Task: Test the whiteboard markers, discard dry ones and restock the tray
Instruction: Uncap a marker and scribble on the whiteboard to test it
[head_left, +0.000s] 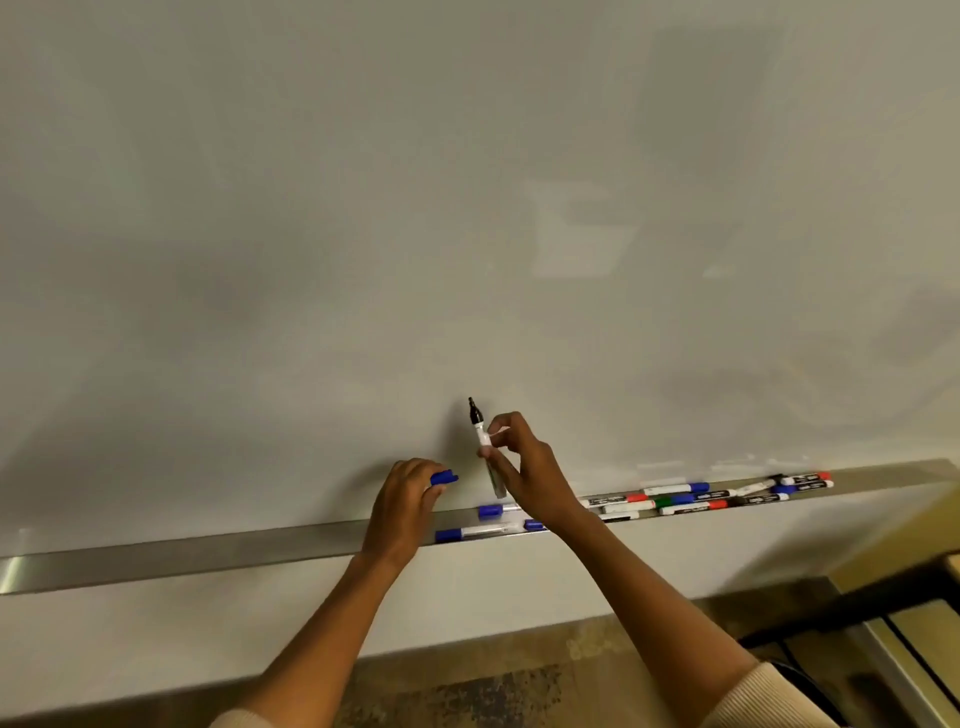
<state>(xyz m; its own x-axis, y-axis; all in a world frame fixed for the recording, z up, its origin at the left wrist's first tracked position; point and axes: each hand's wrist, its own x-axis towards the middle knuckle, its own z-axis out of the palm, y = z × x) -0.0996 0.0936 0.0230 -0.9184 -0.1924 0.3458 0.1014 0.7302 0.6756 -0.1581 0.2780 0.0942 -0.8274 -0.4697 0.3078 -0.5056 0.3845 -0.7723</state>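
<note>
Risk, first entry: marker (485, 451) tip stands bare and close to the whiteboard (467, 208); whether it touches cannot be told. A faint or skipped stroke, judged too fast, could send a good marker to discard; a slack pinch could let the barrel slide down into the tray (208, 551) below the hand, mixing tested with untested stock.

Risk, second entry: blue cap (444, 478) sits apart from its marker. Should it be set down among the loose pens, it could end on the wrong barrel, or the open tip could dry. The nib shows black while the cap is blue, so a mismatch may already stand; this is a guess.

Right hand (524, 467): fingers curled, thumb and fingertips pinching the marker mid-barrel, nib upward, lower end pointing toward the tray.

Left hand (408, 501): just beside the right hand, on its left and slightly lower; fingers curled round the blue cap, part of which shows past the fingertips.

Stock: blue-capped marker (475, 532) in the tray under both hands; mixed markers (691, 501), red, green, blue and black ends, lying farther right of the right hand, some overlapping.
</note>
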